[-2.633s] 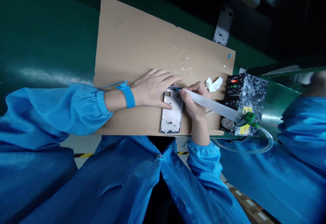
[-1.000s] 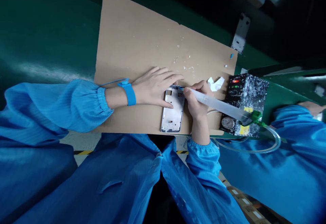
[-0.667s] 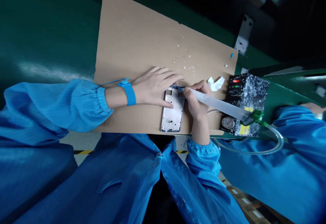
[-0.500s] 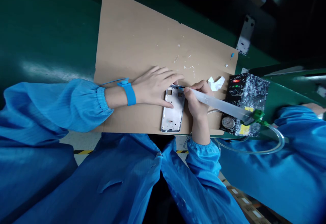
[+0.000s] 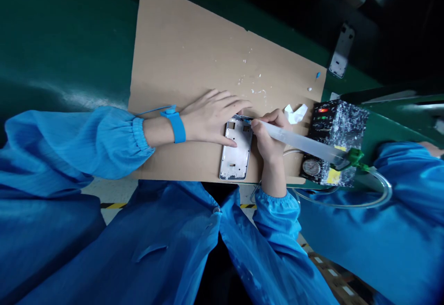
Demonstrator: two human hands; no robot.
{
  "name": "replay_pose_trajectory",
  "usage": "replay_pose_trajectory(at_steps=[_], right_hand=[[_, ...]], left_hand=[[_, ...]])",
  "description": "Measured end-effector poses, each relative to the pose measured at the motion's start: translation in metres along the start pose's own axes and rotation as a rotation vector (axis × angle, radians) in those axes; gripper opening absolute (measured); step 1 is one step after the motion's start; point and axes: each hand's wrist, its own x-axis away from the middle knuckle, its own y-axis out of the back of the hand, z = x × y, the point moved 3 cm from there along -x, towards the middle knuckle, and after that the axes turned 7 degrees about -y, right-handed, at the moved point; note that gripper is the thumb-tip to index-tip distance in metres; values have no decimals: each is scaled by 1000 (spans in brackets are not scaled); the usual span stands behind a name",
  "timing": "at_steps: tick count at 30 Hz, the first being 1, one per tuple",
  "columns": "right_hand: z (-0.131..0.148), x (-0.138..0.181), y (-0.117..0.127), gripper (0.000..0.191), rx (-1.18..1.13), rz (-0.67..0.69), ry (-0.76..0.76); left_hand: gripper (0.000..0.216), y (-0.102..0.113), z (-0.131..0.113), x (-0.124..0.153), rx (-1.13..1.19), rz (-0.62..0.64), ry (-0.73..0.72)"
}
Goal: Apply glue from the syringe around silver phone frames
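my left hand [image 5: 208,121] lies flat and open on the far left side of the thin silver metal phone frame with many small cut-outs [image 5: 236,150], the fingers spread and the thumb pressing its left edge, so it pins the frame and does not really hold it. the frame lies flat on the big brown cardboard sheet [image 5: 194,59], near the edge closest to me. my right hand [image 5: 268,138] is closed like a pen grip around the long translucent plastic dispensing syringe [image 5: 298,141], and its blue tip touches the top right corner of the frame. i judge the frame to be light and stiff but easy to bend or scratch (it is mostly holes and narrow rails), and it could slide on the cardboard, so pressing down on the solid border is better than pinching the middle. the syringe looks light and smooth, and a clear hose [image 5: 378,194] goes from its green end, which may pull it, so i hold it low near the tip. to the right stands a black control box splashed with white spots [image 5: 335,131], and a crumpled white scrap [image 5: 294,113] lies nearby.
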Motion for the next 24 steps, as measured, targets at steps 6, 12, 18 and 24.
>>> replay_pose_trajectory(at_steps=[6, 12, 18, 24], right_hand=[[-1, 0, 1, 46, 13, 1, 0], [-1, 1, 1, 45, 17, 16, -6], [2, 1, 1, 43, -31, 28, -12], [0, 0, 1, 51, -7, 10, -12]], left_hand=[[99, 0, 1, 1, -8, -14, -9], [99, 1, 0, 0, -1, -15, -14], [97, 1, -1, 0, -7, 0, 3], [98, 0, 0, 0, -16, -22, -8]])
